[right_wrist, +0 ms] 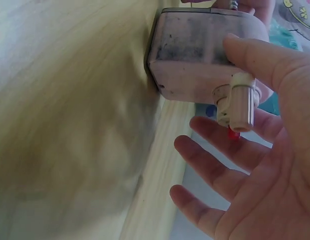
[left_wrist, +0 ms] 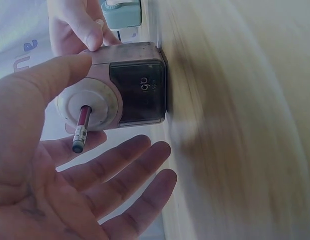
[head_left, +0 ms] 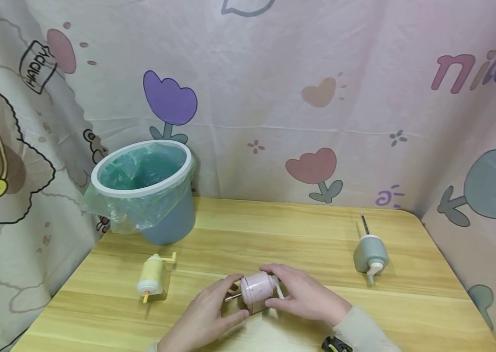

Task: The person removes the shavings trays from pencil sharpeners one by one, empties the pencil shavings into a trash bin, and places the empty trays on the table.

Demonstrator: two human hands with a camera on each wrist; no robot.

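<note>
A pink crank pencil sharpener [head_left: 258, 287] stands on the table between both hands, with a dark window on one side. A pencil [left_wrist: 83, 127] sticks out of its round front, eraser end outward. My left hand [head_left: 210, 310] holds the sharpener's pencil side between thumb and index finger; the other fingers spread out below in the left wrist view. From the crank side, my right hand [head_left: 307, 296] holds the body by thumb and index finger, its other fingers loosely extended. The pale crank handle [right_wrist: 241, 107] lies near the right palm. The right index fingertip is hidden.
A yellow pencil sharpener [head_left: 153, 275] with a pencil in it stands at left. Towards the right is a grey-green sharpener [head_left: 371, 253] holding another pencil [head_left: 364, 224]. A blue bin [head_left: 170, 220] with a green liner stands at the back left, before a printed curtain [head_left: 239, 88].
</note>
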